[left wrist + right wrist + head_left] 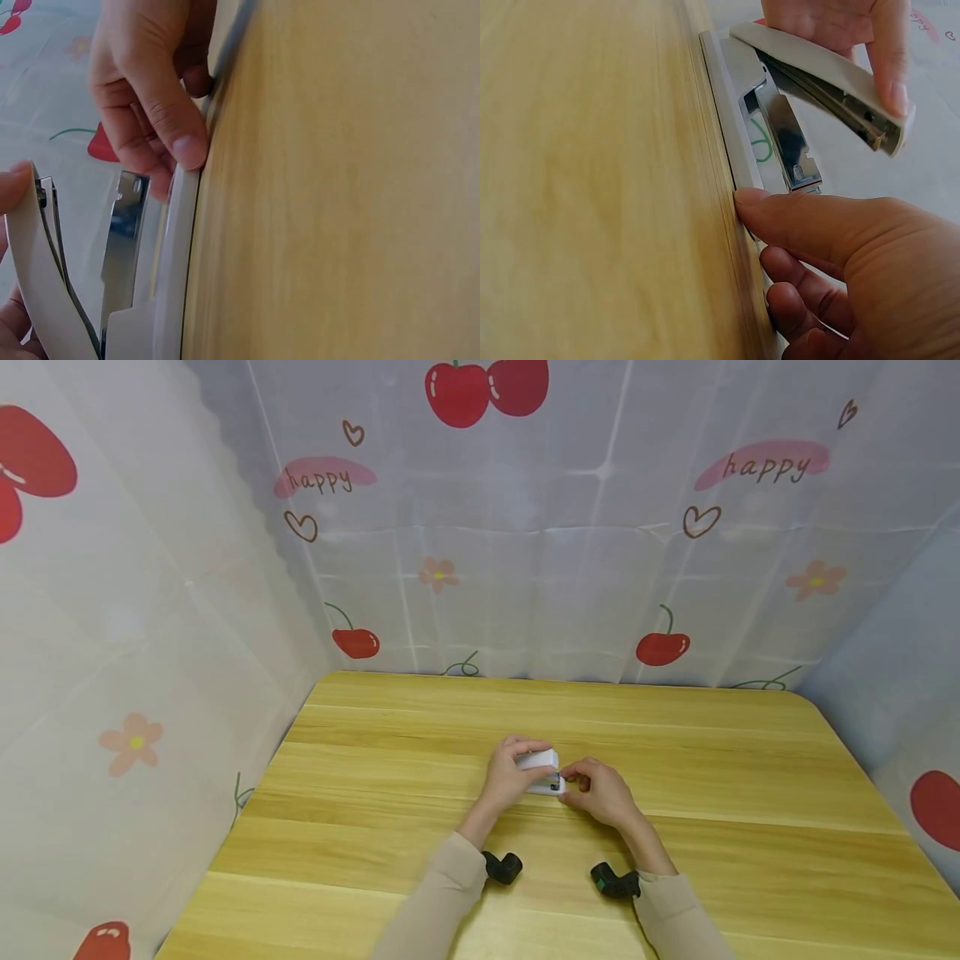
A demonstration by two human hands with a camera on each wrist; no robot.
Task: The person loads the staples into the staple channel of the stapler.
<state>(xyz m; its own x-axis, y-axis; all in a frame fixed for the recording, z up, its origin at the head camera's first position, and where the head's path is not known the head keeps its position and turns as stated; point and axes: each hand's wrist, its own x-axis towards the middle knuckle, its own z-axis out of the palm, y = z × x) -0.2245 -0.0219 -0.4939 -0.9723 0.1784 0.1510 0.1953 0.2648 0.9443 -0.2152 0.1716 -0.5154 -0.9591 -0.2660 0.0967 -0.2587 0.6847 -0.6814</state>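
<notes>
A white stapler [538,761] sits on the table with its top cover [829,69] swung up from the metal magazine [786,135]. My left hand [504,775] grips the raised cover, fingers on one side and thumb on the other. At the front end of the stapler's base [731,120], my right hand [606,795] pinches the base, the thumb [802,217] pressed along its edge and the other fingers curled underneath or behind. In the left wrist view a gap shows between the cover and the magazine.
The wood-grain table [360,793] extends around both hands. A patterned curtain [510,568] with cherries and hearts hangs behind it and at both sides. Black wrist devices [504,868] stick out from the sleeves, low over the table.
</notes>
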